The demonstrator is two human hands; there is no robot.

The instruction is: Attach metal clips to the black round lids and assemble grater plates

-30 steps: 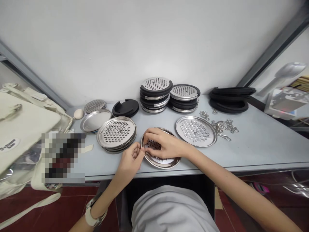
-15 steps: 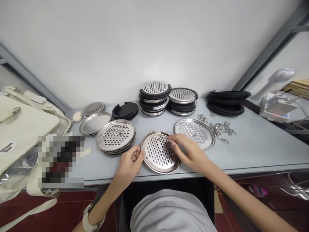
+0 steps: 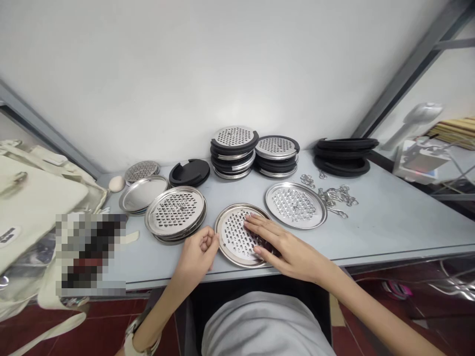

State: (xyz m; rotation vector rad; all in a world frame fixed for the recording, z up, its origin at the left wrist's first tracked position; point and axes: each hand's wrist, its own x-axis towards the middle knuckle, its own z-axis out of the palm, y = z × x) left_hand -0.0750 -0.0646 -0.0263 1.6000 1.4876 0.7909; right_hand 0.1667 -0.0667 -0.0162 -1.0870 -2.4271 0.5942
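A round metal grater disc with a raised rim [image 3: 237, 236] lies near the table's front edge. My right hand [image 3: 287, 247] rests flat across its right half, fingers stretched out over the teeth. At the disc's left rim is my left hand [image 3: 197, 253], fingers curled in and thumb close to the rim; whatever it may hold is hidden. To the left stands a stack of similar grater discs [image 3: 176, 211]. Beyond my right hand, another grater disc [image 3: 297, 205] lies alone beside a loose pile of metal clips [image 3: 337, 195].
Two taller stacks of grater discs and black rings [image 3: 233, 148] stand near the wall. Black round holders [image 3: 343, 157] are piled at the back right, and another black holder [image 3: 190, 172] sits left of centre. Plain metal discs [image 3: 144, 194] and a cream bag [image 3: 44, 193] are on the left.
My right hand has gone from bent fingertips at the disc's upper right to lying flat over its right half. The left hand keeps its place at the rim.
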